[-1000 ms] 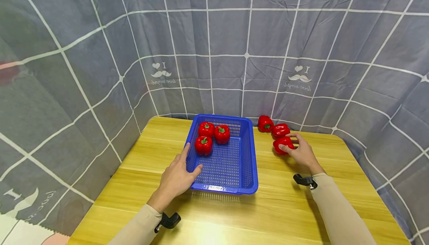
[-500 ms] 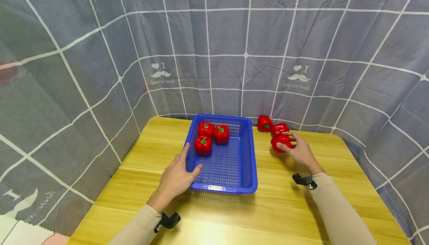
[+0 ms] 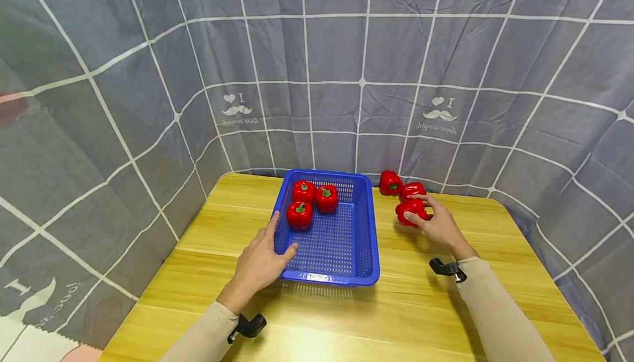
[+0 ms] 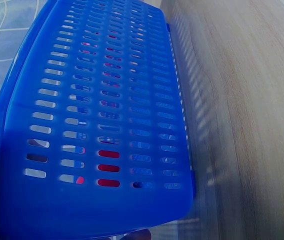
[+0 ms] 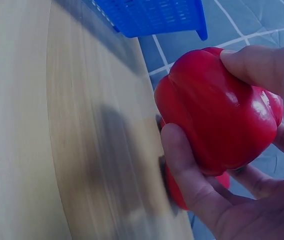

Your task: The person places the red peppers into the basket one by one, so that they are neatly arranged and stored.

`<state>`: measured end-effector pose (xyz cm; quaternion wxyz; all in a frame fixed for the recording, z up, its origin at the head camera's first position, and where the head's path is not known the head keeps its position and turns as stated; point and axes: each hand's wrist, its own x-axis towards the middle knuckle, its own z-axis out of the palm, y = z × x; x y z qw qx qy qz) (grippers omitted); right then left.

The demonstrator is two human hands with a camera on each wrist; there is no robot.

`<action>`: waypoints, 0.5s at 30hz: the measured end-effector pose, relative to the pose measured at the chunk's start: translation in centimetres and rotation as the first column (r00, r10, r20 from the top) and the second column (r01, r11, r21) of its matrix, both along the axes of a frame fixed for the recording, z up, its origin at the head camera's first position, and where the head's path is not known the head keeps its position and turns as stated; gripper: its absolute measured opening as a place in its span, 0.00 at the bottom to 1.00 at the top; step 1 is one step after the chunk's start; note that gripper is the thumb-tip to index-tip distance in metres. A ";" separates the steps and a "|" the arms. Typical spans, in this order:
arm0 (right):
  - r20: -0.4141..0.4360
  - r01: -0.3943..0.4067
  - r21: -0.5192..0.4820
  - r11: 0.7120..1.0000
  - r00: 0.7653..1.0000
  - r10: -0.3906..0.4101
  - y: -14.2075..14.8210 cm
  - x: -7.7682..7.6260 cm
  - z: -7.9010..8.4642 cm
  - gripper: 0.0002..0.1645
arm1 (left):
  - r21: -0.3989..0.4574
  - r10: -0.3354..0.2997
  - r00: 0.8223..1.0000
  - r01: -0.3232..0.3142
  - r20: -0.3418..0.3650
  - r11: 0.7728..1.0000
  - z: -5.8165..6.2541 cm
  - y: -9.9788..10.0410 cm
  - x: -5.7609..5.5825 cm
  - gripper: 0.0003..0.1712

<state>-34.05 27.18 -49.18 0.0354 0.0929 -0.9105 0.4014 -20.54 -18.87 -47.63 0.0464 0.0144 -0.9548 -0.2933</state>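
Observation:
My right hand (image 3: 442,223) grips a red bell pepper (image 3: 410,212) between thumb and fingers. In the right wrist view this bell pepper (image 5: 217,110) is raised off the table, its shadow on the wood below. Just behind it lie another red bell pepper (image 3: 412,190) and one more (image 3: 391,183). My left hand (image 3: 260,263) rests at the near left corner of a blue plastic basket (image 3: 366,282), index finger and thumb stretched out along its rim. Three red bell peppers (image 3: 300,215) stand in the basket's far left part, green stems up. Through the slotted wall (image 4: 97,210), some red shows in the left wrist view.
The wooden table (image 3: 198,301) carries everything. A grey curtain (image 3: 337,48) with white grid lines hangs behind and on both sides, close to the table's far edge. The basket's right wall stands between the held pepper and the basket's inside.
My right hand has moved slightly left with the bell pepper, away from where it was. My left hand and the basket have stayed in place.

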 end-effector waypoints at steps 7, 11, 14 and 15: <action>-0.048 -0.018 -0.013 1.000 0.999 0.017 -0.7 0.0 0.7 0.40 | 0.002 0.000 1.000 0.000 -0.003 1.000 -0.1 -0.1 0.0 0.59; -0.059 -0.032 -0.034 0.999 0.998 0.030 -1.1 0.1 1.2 0.40 | 0.002 0.002 1.000 -0.002 -0.003 1.000 -0.1 -0.1 0.0 0.59; -0.059 -0.047 -0.063 0.997 0.997 0.043 -1.4 0.1 1.5 0.39 | 0.007 0.001 1.000 -0.001 0.000 1.000 -0.1 -0.1 0.0 0.59; -0.060 -0.052 -0.072 0.996 0.997 0.048 -1.5 0.2 1.6 0.39 | 0.008 0.001 1.000 -0.001 0.002 1.000 -0.1 -0.1 0.0 0.59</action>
